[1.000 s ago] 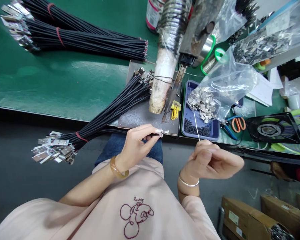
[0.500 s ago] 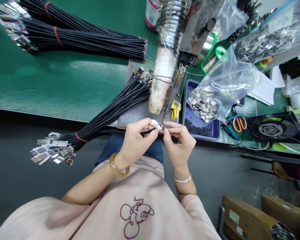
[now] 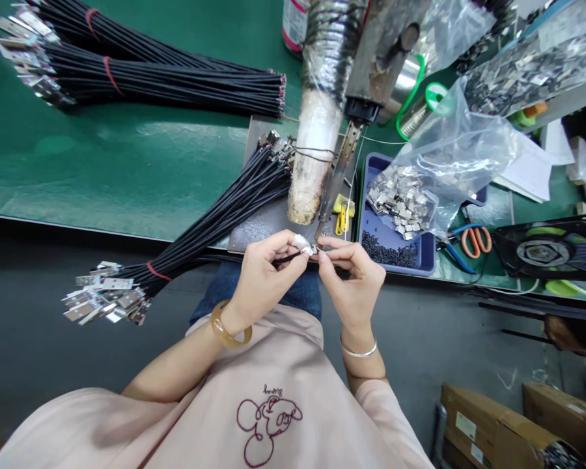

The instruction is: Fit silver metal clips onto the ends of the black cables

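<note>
At the bench edge, my left hand point(image 3: 266, 277) pinches a black cable point(image 3: 284, 260) close to its end. White wrapping covers one of its fingertips. My right hand point(image 3: 351, 280) meets it there, thumb and forefinger closed at the cable's tip on something too small to make out. Just above the fingers is the metal tip of a soldering iron point(image 3: 340, 163), beside a nozzle-like tube wrapped in white point(image 3: 308, 169). To the left, a bundle of black cables point(image 3: 224, 202) with metal connectors lies slantwise over the bench edge.
Two tied cable bundles point(image 3: 170, 81) lie at the back left. A blue tray point(image 3: 424, 257) right of my hands holds metal connector shells and small black pieces. Orange-handled pliers point(image 3: 476, 241), a black fan point(image 3: 549, 251) and solder spools point(image 3: 422, 111) are farther right.
The view has shifted slightly, so the things on the right appear farther right. Both hands stay together at the cable's end, with barely any finger movement.
</note>
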Demonstrator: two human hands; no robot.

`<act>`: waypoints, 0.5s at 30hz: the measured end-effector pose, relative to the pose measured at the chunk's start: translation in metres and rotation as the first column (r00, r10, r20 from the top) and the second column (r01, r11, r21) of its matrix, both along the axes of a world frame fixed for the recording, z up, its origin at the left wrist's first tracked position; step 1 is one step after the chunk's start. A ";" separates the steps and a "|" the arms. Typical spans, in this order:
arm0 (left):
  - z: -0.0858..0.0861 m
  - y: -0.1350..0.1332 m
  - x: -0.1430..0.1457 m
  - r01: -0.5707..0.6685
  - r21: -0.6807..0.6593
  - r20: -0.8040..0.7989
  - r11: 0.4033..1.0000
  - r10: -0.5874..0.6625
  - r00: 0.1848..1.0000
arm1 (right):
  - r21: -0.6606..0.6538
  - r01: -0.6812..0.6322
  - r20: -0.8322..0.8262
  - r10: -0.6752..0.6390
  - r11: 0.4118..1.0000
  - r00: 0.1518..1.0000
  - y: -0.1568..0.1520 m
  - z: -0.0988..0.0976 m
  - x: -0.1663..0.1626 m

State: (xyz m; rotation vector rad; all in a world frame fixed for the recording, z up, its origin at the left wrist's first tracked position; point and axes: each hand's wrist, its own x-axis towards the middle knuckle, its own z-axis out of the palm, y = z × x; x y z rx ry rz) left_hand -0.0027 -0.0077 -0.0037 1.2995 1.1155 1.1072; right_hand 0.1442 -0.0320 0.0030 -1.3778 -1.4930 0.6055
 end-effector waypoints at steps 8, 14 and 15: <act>0.002 0.001 0.002 -0.024 0.014 -0.027 1.000 0.025 0.999 | 0.092 -0.014 0.113 0.004 0.996 0.994 0.001 0.002 0.000; 0.002 -0.001 0.001 0.006 0.009 -0.028 1.000 -0.006 1.000 | 0.153 -0.021 0.137 -0.001 0.988 0.991 -0.004 0.000 0.001; 0.001 -0.002 0.002 0.009 0.005 -0.029 1.000 -0.008 1.000 | 0.153 -0.021 0.145 -0.001 0.988 0.989 -0.005 0.000 0.002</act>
